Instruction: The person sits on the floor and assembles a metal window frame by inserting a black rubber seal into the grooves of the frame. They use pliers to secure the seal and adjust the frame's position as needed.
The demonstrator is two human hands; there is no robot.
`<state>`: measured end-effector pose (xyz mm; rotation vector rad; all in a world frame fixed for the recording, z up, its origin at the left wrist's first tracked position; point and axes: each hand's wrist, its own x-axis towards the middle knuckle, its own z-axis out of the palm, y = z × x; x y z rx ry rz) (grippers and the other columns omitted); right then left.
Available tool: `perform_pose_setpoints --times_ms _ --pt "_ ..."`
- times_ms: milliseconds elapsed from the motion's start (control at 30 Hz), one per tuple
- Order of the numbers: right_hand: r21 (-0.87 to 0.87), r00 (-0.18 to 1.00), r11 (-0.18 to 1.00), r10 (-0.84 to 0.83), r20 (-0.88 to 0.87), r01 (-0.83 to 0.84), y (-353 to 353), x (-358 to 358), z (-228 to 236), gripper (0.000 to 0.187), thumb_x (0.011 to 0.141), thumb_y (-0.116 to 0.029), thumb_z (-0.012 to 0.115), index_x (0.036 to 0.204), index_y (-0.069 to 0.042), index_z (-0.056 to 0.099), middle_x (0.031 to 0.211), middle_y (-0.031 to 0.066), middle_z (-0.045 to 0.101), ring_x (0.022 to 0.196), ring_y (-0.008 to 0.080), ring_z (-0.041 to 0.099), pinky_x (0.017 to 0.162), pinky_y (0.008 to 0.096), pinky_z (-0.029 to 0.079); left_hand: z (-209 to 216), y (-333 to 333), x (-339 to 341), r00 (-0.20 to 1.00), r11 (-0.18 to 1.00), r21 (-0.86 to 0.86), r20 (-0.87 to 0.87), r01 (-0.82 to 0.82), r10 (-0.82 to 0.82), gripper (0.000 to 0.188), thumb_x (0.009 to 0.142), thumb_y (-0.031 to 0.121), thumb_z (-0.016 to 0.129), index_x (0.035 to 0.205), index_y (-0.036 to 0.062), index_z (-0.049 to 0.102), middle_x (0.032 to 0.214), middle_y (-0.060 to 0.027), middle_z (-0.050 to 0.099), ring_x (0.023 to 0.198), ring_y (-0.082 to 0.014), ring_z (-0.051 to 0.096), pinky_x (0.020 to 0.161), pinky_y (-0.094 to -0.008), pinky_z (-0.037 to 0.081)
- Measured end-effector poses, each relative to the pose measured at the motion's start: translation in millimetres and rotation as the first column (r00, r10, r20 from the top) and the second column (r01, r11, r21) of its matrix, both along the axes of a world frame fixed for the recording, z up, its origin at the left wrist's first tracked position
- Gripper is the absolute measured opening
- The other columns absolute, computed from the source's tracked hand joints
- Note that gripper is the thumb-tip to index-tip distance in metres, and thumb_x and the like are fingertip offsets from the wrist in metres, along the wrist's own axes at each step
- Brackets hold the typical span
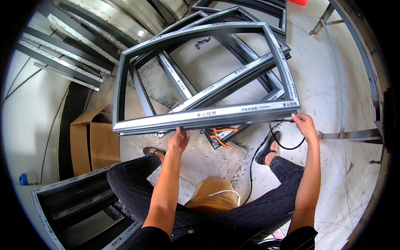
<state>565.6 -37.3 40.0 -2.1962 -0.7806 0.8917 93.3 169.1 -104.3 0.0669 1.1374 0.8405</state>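
Note:
A grey metal window frame (208, 113) with printed white film lies on top of several stacked frames in front of me. My left hand (179, 141) is closed on its near edge, left of the middle, with the fingertips partly hidden by the edge. At the near right corner my right hand (305, 126) pinches a thin black strip (287, 146), which loops down beside the frame and trails toward the floor. Under the near edge, between my hands, lies a tool with orange handles (221, 141); its head is hidden.
More frames (278, 18) lie beyond the stack. Grey profiles (66, 50) stand at the far left. An open cardboard box (104, 139) and another frame (39, 208) are at my left. A yellowish bucket (212, 189) is between my legs; a metal post structure (352, 135) edges the right.

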Motion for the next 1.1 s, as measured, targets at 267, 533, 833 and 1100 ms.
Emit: perform_pose_setpoints --times_ms 267,533,833,1100 --pt "0.307 0.982 0.952 0.058 -0.179 0.0 -4.5 -12.3 29.4 0.018 0.077 -0.014 0.072 0.087 -0.002 0.061 0.076 0.0021 0.059 0.072 0.0089 0.054 0.068 0.0226 0.043 -2.1 -22.2 34.9 0.988 0.989 -0.018 0.058 0.144 -0.143 0.029 0.091 0.029 0.056 0.108 0.006 0.053 0.1 -0.013 0.061 0.09 -0.0249 0.06 0.081 -0.0335 0.052" --pt "0.371 0.976 0.928 -0.075 0.204 -0.006 -6.0 -17.2 22.8 0.019 0.07 -0.011 0.074 0.083 0.0 0.065 0.079 0.0059 0.059 0.073 0.0153 0.057 0.068 0.028 0.045 14.9 -18.7 39.4 0.955 0.953 -0.096 -0.039 0.289 -0.293 0.032 0.092 0.035 0.053 0.097 0.0042 0.058 0.08 -0.0049 0.062 0.077 -0.0192 0.06 0.074 -0.0306 0.052" --pt "0.321 0.928 0.947 -0.135 0.348 0.017 -2.9 -25.4 22.5 0.019 0.071 -0.015 0.074 0.084 -0.002 0.067 0.08 0.0086 0.06 0.071 0.0204 0.06 0.067 0.0296 0.046 24.7 -13.3 45.6 0.984 0.97 -0.203 -0.08 0.138 -0.157 0.019 0.094 0.025 0.05 0.094 0.0076 0.058 0.08 -0.0046 0.063 0.074 -0.0194 0.061 0.066 -0.0302 0.053" --pt "0.336 0.899 0.941 -0.176 0.4 0.034 5.6 -34.2 30.8 0.018 0.073 -0.015 0.073 0.084 -0.002 0.067 0.079 0.0085 0.059 0.07 0.0207 0.059 0.066 0.0298 0.046 24.6 -13.1 43.0 0.878 0.913 -0.143 -0.251 0.383 -0.408 0.028 0.094 0.033 0.05 0.083 0.0089 0.058 0.069 0.001 0.057 0.061 -0.0137 0.054 0.055 -0.024 0.046"
